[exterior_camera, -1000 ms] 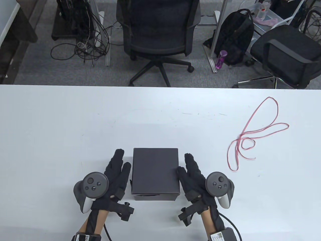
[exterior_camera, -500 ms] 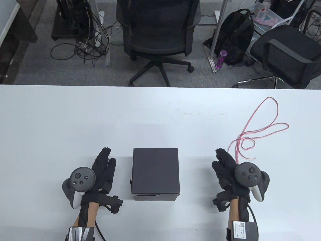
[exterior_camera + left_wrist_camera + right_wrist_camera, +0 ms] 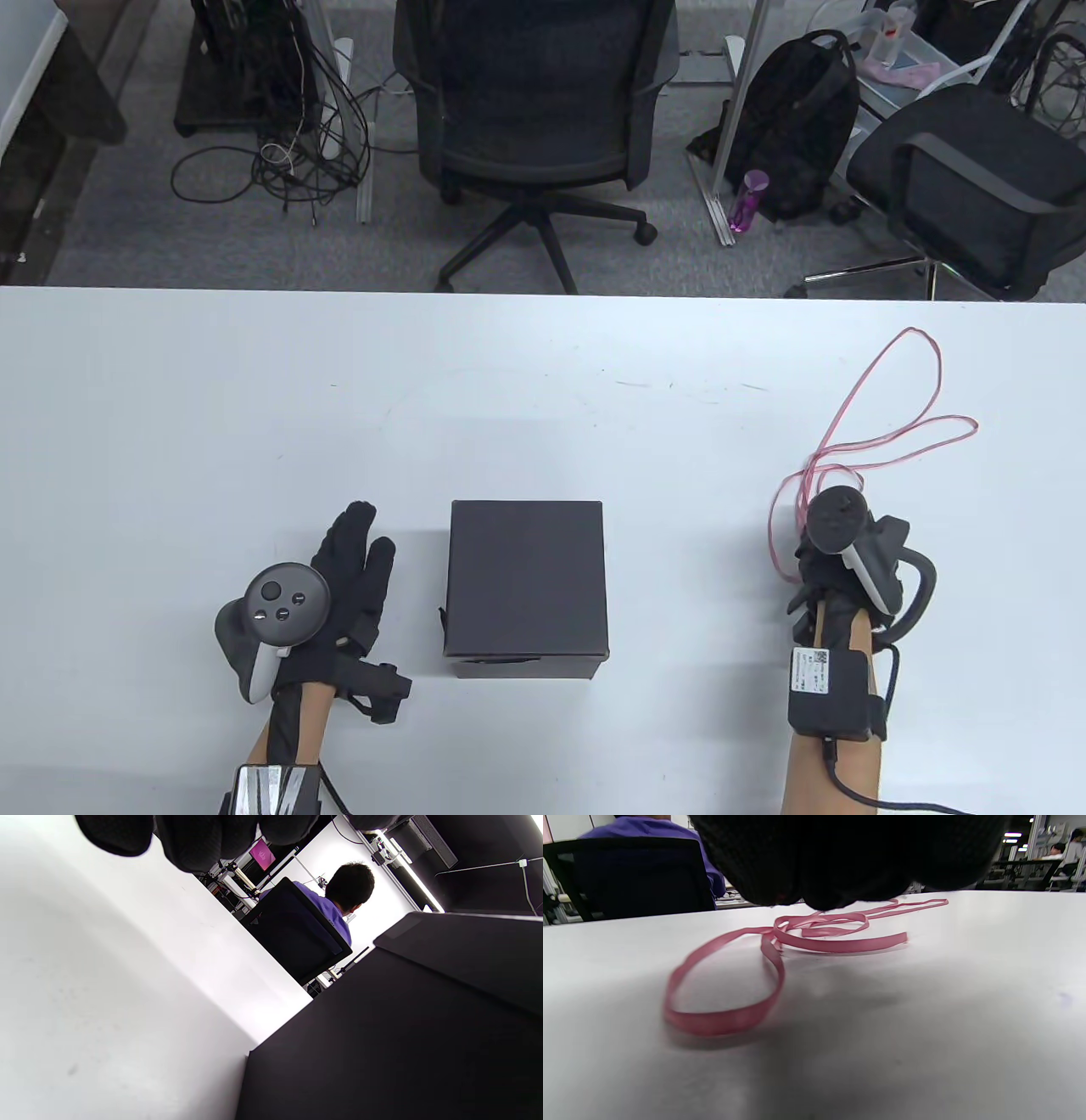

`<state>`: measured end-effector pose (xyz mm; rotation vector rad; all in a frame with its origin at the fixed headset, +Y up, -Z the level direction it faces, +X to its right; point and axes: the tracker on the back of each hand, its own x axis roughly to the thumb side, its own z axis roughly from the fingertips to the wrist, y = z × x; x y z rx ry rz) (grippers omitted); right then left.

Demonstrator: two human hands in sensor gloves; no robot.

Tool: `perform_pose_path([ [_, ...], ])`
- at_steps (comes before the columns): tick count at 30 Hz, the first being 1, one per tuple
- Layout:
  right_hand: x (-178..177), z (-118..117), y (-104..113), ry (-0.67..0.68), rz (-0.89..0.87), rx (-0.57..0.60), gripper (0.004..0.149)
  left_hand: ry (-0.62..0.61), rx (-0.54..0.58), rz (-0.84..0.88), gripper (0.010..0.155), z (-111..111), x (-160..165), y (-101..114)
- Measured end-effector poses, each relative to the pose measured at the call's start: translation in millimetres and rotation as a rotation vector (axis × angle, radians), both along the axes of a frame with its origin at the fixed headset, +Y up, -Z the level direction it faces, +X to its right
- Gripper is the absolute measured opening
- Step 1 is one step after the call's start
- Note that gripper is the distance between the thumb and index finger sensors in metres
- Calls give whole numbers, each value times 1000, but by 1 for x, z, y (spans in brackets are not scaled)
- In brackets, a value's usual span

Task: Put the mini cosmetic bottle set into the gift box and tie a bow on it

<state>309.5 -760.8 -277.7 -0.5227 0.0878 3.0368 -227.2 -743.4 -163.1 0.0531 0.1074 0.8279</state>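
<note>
Black gift box [image 3: 526, 586] closed, contents hidden; left hand [image 3: 352, 569] fingers straight; right hand [image 3: 827, 560] over ribbon [image 3: 882, 441], grip unclear.

1. The left hand [image 3: 352, 564] lies low over the table near its near edge, fingers straight and together, holding nothing.
2. The right hand [image 3: 819, 569] is tipped steeply down toward the table's right side; its fingers are hidden.

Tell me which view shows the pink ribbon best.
The table view: it shows the thin pink ribbon whole, looped on the white table, with the right hand at its near end. The right wrist view shows only the near loops, close up. The left wrist view shows none.
</note>
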Motion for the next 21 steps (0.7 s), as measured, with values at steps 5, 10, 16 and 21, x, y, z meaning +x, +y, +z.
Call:
perform_pose_path([
  [5, -1, -14, -7, -28, 133, -71, 44, 4, -10, -11, 68, 1, 0, 0],
  [10, -2, -21, -14, -41, 152, -125, 44, 5, -20, -11, 68, 0, -1, -1],
  [16, -4, -23, -18, -38, 159, -118, 36, -4, -33, -32, 68, -2, 0, -3],
  [21, 1, -19, -13, -52, 67, -118, 37, -6, -30, -29, 68, -2, 0, -4],
])
